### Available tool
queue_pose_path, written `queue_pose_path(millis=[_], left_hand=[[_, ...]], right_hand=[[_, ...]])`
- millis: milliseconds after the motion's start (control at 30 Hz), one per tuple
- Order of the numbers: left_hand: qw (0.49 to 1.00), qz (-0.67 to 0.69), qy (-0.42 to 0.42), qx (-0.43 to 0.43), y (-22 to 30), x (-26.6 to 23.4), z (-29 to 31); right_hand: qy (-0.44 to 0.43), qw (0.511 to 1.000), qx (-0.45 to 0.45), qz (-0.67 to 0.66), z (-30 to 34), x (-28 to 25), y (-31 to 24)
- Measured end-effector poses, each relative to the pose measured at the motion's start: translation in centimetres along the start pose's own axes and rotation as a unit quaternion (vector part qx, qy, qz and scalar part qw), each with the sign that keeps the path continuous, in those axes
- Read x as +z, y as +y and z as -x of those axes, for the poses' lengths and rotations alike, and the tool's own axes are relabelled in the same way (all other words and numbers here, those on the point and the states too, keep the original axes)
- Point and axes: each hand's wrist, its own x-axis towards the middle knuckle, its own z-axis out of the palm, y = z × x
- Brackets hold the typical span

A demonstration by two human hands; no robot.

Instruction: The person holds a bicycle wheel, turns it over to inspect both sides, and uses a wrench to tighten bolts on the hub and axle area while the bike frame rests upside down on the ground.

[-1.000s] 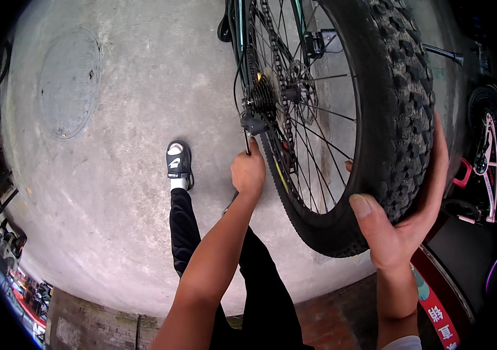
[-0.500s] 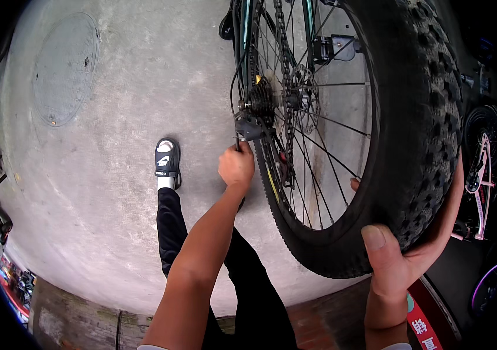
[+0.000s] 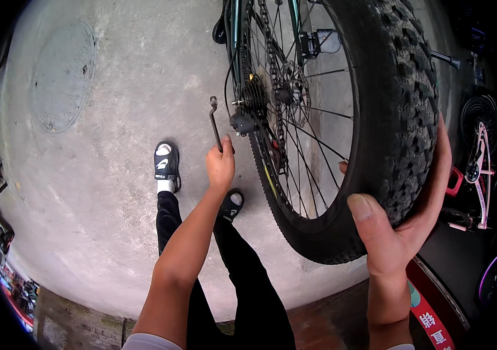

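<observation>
A bicycle's rear wheel with a wide knobbly tyre [image 3: 391, 122] stands at centre right. My right hand [image 3: 382, 239] grips its near side, thumb on the sidewall and a fingertip showing through the spokes. My left hand [image 3: 221, 168] is closed around a slim dark wrench [image 3: 214, 123] with a bent upper end, pointing away from me. That end stands free of the bike, left of the axle end. Just right of my left fingers is the black rear derailleur [image 3: 243, 123], below the sprocket cassette [image 3: 254, 95]. The chain [image 3: 267, 44] runs up from there.
My sandalled feet [image 3: 166, 160] stand on the concrete floor [image 3: 126, 87]. A round cover [image 3: 64, 76] is set into it at far left. A pink bicycle frame [image 3: 483, 175], a purple-rimmed wheel [image 3: 492, 277] and a red banner [image 3: 429, 315] are at right. Clutter [image 3: 23, 289] lines the left edge.
My left hand has drawn the wrench away from the derailleur, leftward, so its bent end now shows. The bike appears slightly farther left and up; my right hand keeps its grip.
</observation>
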Motion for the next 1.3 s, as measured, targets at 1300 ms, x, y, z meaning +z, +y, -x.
queue_pose_path(millis=[1300], left_hand=[[0.953,-0.227,-0.059,-0.190,6.8,2.0,2.3]], right_hand=[[-0.037,0.995,-0.087,-0.012,0.6,-0.5,1.4]])
